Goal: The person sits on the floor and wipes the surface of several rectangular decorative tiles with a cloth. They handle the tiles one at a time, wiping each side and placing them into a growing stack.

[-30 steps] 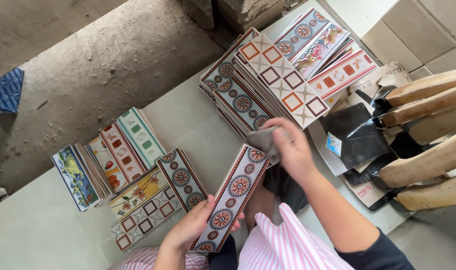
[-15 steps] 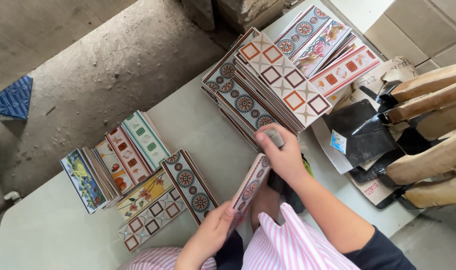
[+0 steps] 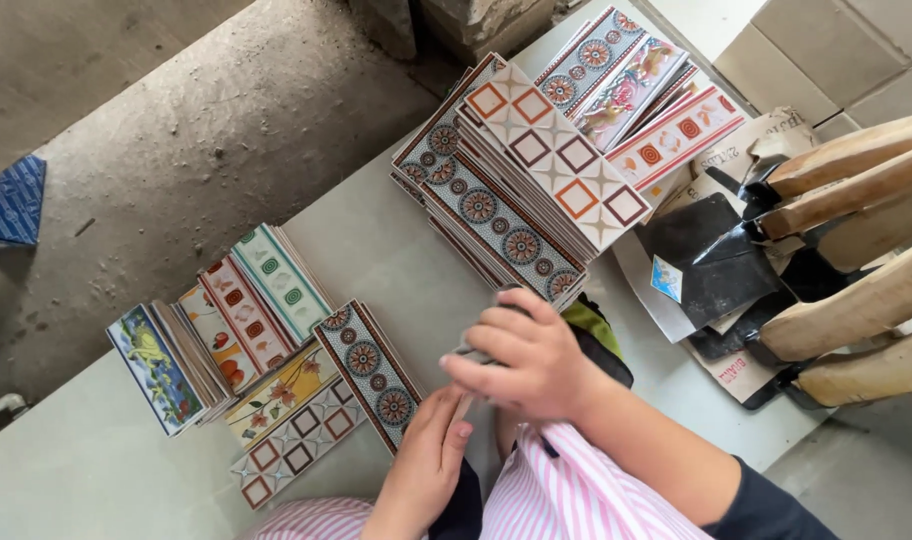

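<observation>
One pale grey-green flat table top carries the whole lot, set over a rough concrete floor on which a blue patterned tile piece lies at far left. Largest item on the table: a tall stack of long ceramic border tiles, its top tile white with orange and brown squares, with medallion-patterned tiles fanned out beneath and floral and red-banded ones behind. Next, a lower spread of smaller decorative tiles at left, several standing on edge, with a dark-framed medallion tile lying at its right edge, just beside the left hand. At right, a group of trowels with pale wooden handles and dark blades rests on crumpled paper wrapping. Right hand is closed over the upper end of a narrow tile seen edge-on, fingers curled round it; left hand supports the lower end from beneath, fingers pressed against it. The held tile sits at the near table edge, between the two tile groups, its face turned away so the pattern cannot be told. Pink-and-white striped clothing shows below the hands.
</observation>
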